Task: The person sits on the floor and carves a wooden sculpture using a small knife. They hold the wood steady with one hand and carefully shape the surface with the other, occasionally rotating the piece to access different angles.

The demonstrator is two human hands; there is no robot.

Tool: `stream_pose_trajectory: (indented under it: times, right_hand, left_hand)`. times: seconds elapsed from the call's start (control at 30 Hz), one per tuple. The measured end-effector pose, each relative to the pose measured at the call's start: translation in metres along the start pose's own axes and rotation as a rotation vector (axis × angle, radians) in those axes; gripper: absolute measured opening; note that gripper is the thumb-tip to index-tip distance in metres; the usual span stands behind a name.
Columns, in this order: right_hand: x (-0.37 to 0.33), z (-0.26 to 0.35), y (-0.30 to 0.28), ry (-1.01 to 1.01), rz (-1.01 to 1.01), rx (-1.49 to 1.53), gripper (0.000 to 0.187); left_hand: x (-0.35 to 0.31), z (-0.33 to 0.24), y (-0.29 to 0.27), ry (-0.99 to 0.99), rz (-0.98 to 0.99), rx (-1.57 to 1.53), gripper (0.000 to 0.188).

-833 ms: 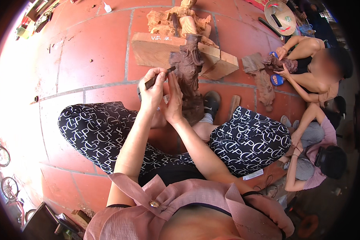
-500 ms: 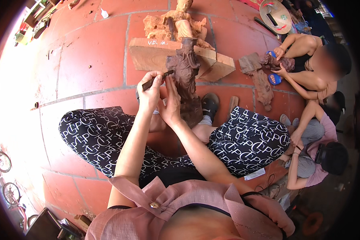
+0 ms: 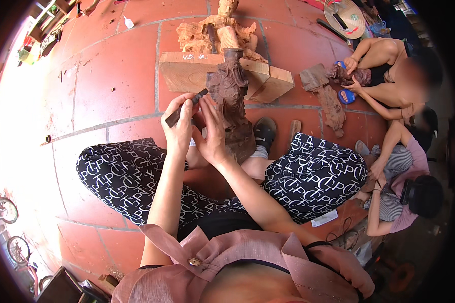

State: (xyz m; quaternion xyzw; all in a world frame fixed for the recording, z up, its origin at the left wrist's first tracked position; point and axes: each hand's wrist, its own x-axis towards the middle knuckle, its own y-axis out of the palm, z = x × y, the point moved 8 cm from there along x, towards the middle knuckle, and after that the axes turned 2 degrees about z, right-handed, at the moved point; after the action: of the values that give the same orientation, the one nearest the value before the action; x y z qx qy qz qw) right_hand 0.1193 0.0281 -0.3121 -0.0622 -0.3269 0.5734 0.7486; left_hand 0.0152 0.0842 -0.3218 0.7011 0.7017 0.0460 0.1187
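Your left hand (image 3: 178, 126) is closed around a dark tool (image 3: 173, 119); its long axis slants from lower left to upper right, tip toward the carving (image 3: 231, 91). Your right hand (image 3: 213, 139) is open, fingers straight, just beside the tip; whether the tip touches, you can't tell. The carving sits between your feet, its long axis running away from you, far end overlapping the pale block (image 3: 184, 73).

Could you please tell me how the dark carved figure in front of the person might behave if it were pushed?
The dark carved figure looks like solid wood, so probably stiff and fairly heavy. Tall above a small base, it might tip if pushed near the top. Its deeply cut folds could chip.
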Motion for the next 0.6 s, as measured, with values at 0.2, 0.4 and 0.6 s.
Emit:
stream_pose_trajectory:
  times: [0.2, 0.4, 0.6]
  right_hand:
    - [0.014, -0.005, -0.031, -0.031, -0.161, -0.121, 0.066]
    - [0.020, -0.002, -0.046, 0.002, -0.180, -0.142, 0.069]
    - [0.021, -0.001, -0.043, 0.031, -0.151, -0.104, 0.063]
  left_hand:
    - [0.025, -0.017, 0.047, -0.014, 0.165, -0.029, 0.019]
    - [0.024, -0.032, 0.062, -0.037, 0.137, 0.038, 0.017]
    - [0.030, -0.018, 0.047, 0.018, 0.078, 0.022, 0.016]
